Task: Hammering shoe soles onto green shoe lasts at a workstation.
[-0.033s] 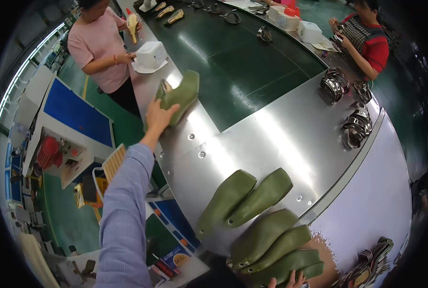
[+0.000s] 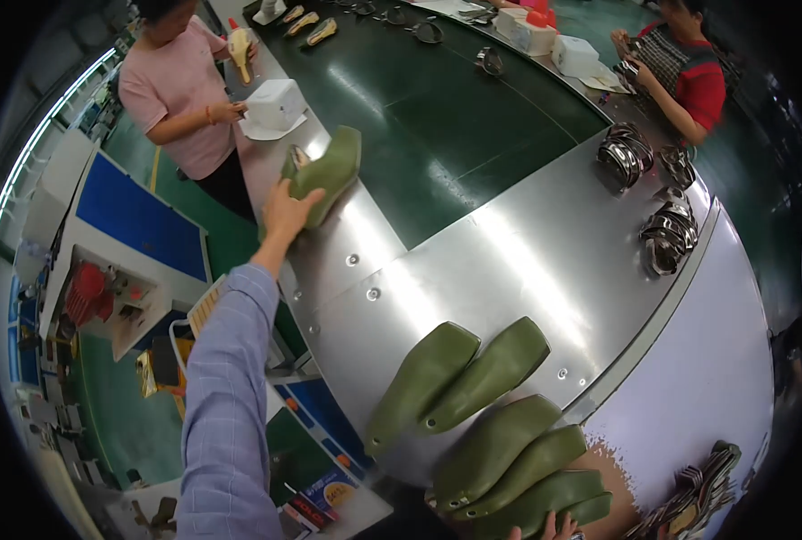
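Note:
At the far left part of the metal table, my left hand (image 2: pixel 288 211) is closed round a green shoe last (image 2: pixel 338 166), tilted with its broad end up and away. A small brownish-gold piece shows beside this last, partly hidden. Nearest me, at the lower edge, only the fingers of my right hand (image 2: pixel 558 526) show, curled over another green shoe last (image 2: pixel 540 499). Several similar lasts lie beside it in a row, among them a broad last (image 2: pixel 491 445). Two more, a left-hand last (image 2: pixel 423 378) and its neighbour (image 2: pixel 495 373), lie side by side on the metal.
The metal table (image 2: pixel 473 270) borders a dark green belt surface (image 2: pixel 455 117). Shiny dark strap pieces (image 2: pixel 669 238) lie stacked at the right. A person in pink (image 2: pixel 180 103) stands far left by a white box (image 2: pixel 275 103); another person (image 2: pixel 689 76) works far right.
The whole picture has shifted slightly, with far things a little further left. My left hand keeps its grip on the shoe last, and my right fingers stay on theirs.

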{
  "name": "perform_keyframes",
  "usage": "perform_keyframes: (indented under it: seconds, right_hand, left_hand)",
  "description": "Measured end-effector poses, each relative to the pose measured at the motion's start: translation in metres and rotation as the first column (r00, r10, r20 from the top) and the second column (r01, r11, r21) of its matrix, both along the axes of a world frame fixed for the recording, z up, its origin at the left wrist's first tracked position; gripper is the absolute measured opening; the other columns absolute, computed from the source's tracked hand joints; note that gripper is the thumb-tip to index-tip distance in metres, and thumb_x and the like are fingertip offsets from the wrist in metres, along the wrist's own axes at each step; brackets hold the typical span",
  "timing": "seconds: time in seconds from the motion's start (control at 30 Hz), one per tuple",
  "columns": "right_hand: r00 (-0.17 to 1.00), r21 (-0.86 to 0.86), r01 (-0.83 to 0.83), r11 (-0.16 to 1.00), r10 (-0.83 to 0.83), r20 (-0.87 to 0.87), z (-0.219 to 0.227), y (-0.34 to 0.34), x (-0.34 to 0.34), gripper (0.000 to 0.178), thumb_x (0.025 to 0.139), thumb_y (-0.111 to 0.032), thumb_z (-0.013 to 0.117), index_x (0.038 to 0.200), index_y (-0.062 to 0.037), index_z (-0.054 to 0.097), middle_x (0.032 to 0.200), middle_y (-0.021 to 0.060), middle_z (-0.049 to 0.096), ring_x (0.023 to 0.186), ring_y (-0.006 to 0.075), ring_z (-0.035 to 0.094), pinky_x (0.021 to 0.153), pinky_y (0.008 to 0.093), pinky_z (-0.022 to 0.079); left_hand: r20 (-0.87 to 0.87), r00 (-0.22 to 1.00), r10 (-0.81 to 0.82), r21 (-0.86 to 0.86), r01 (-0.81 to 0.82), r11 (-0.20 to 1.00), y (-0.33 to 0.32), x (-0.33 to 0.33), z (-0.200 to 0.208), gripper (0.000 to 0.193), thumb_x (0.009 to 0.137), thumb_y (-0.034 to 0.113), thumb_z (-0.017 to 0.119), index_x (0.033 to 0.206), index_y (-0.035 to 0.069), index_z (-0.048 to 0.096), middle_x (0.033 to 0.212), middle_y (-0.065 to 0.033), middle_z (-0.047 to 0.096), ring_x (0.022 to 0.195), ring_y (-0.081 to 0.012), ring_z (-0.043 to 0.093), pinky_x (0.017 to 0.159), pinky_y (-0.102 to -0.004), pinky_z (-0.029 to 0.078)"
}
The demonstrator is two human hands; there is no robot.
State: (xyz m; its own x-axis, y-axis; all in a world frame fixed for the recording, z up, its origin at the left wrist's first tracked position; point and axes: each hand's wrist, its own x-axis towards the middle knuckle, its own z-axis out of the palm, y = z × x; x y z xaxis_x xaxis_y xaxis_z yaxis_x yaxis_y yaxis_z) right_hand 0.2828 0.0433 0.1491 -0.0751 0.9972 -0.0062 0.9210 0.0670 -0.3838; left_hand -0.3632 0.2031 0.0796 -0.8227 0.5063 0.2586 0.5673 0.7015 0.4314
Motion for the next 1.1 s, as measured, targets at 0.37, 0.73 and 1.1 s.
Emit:
perform_keyframes:
  seconds: [0.37,0.73,1.1]
  right_hand:
    - [1.000,0.018,-0.030,0.999,0.030,0.001,-0.006,0.006,-0.013,0.054,0.082,-0.030,0.069,0.129,-0.0094,0.056,0.132,0.0192,0.047,0.131,0.0441,0.035,0.109,0.0584,0.025]
    - [0.981,0.044,0.016,0.999,-0.007,-0.196,-0.017,-0.012,-0.002,0.051,0.072,-0.030,0.072,0.115,-0.0057,0.062,0.122,0.0226,0.047,0.131,0.0507,0.028,0.104,0.0633,0.027]
    - [0.967,0.019,0.030,0.999,-0.025,-0.255,-0.006,-0.001,0.006,0.056,0.065,-0.019,0.079,0.117,-0.0082,0.060,0.126,0.0204,0.046,0.131,0.0492,0.028,0.103,0.0610,0.030]
  left_hand:
    - [-0.017,1.000,0.017,0.229,-0.013,0.973,0.008,0.035,0.018,0.074,0.087,0.045,0.063,0.145,0.010,0.032,0.142,-0.0209,0.039,0.134,-0.0347,0.035,0.107,-0.0460,0.033]
    - [-0.090,0.974,-0.206,-0.079,0.199,0.977,-0.128,0.371,0.047,0.048,0.067,0.038,0.082,0.103,0.011,0.065,0.133,-0.0138,0.049,0.124,-0.0398,0.042,0.099,-0.0481,0.036]
    - [-0.216,0.952,-0.216,0.024,0.226,0.974,-0.033,0.197,0.020,0.048,0.067,0.041,0.081,0.091,0.004,0.061,0.121,-0.0117,0.053,0.111,-0.0347,0.049,0.088,-0.0457,0.043]
